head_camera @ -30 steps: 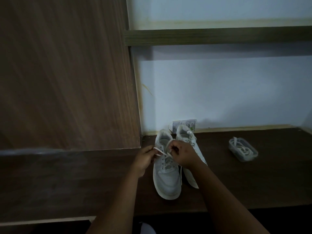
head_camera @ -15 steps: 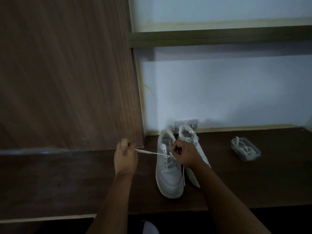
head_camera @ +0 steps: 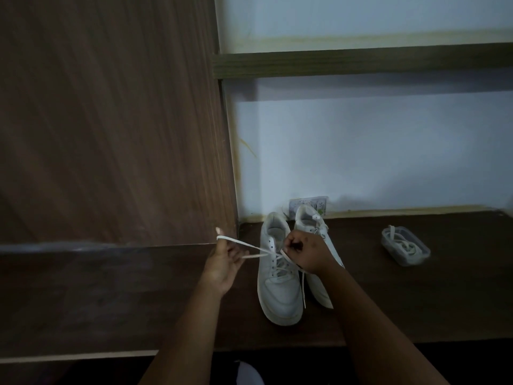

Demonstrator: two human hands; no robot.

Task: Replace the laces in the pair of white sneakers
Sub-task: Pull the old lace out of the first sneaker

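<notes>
A dark brown wooden tabletop carries two white low-top sneakers side by side near the wall — and, well apart to their right, a small clear plastic tub holding pale laces.

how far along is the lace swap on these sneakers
Early, it seems. Done: nothing clearly finished. In hand: the left hand draws a lace sideways out of the left sneaker, while the right hand pinches the lace at the eyelets. Left: the right sneaker looks still laced, and more laces wait in the tub.
</notes>
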